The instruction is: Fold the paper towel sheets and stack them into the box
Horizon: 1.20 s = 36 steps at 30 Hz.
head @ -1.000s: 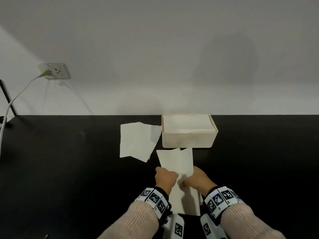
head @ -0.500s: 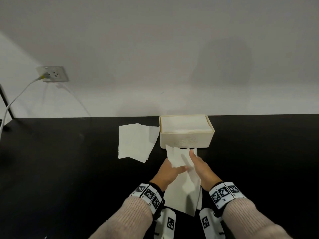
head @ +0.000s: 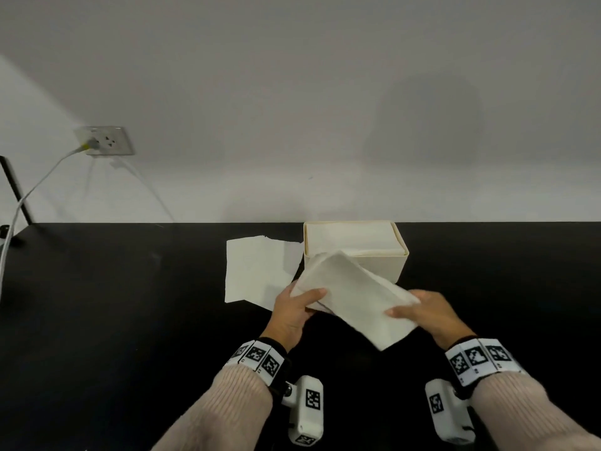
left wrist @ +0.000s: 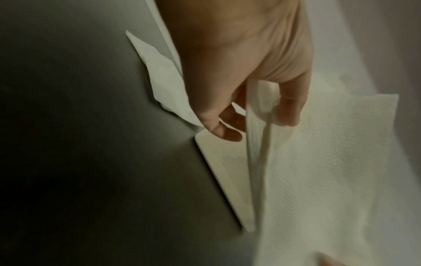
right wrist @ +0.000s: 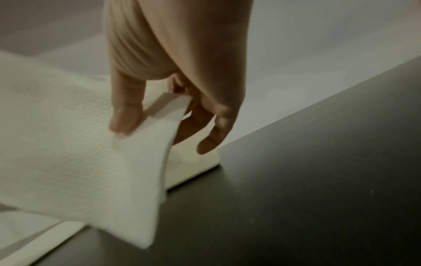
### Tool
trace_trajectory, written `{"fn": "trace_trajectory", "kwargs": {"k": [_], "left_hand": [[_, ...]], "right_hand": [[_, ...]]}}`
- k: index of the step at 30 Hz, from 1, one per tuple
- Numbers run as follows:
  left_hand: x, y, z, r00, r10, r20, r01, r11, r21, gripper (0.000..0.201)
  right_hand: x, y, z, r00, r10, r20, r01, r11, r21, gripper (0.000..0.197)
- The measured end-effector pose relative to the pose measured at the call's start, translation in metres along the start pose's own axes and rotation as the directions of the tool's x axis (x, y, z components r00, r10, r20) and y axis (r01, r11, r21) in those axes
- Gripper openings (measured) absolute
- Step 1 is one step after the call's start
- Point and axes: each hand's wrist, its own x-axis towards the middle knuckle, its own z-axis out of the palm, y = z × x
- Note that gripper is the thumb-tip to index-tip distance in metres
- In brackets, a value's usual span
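Just in front of the box (head: 374, 266), the folded paper towel (head: 354, 296) hung limp and light, the left hand (head: 292, 315) and right hand (head: 426, 312) each pinching an end; held there it should stay flat.

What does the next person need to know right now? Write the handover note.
Left hand: pinches the left end of the folded paper towel, lifted off the black table.
Right hand: pinches the right end of it, thumb on top.
Box: at the back of the table, already holding a stack of folded sheets; the held towel is just in front of it.
Loose sheets: flat, left of the box, not yet folded.
Done: this sheet is folded.
Left: lay it in the box, then fold and stack the loose sheets.
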Motion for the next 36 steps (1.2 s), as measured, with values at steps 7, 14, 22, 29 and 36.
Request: {"fn": "trace_trajectory", "kwargs": {"k": [7, 14, 22, 29, 36], "left_hand": [[0.011, -0.015, -0.016, 0.997, 0.054, -0.053, -0.029, 0.921, 0.388, 0.027], [0.018, -0.037, -0.002, 0.998, 0.015, -0.064, 0.016, 0.887, 0.462, 0.039], [0.023, -0.025, 0.014, 0.995, 0.095, -0.037, -0.076, 0.934, 0.35, 0.039], [0.026, -0.037, 0.01, 0.994, 0.051, -0.095, -0.012, 0.928, 0.373, 0.042], [0.028, -0.026, 0.017, 0.989, 0.146, -0.012, -0.13, 0.911, 0.392, 0.024]], "right_hand": [[0.008, 0.008, -0.012, 0.995, -0.04, -0.087, 0.056, 0.98, 0.193, 0.032], [0.015, 0.033, -0.003, 0.989, 0.148, 0.027, -0.15, 0.973, 0.173, 0.039], [0.022, 0.02, -0.004, 0.994, 0.095, -0.059, -0.076, 0.959, 0.272, 0.045], [0.025, 0.03, -0.006, 0.987, 0.159, 0.023, -0.161, 0.973, 0.168, 0.044], [0.028, 0.015, -0.009, 0.997, 0.064, -0.033, -0.053, 0.961, 0.27, 0.038]]}}
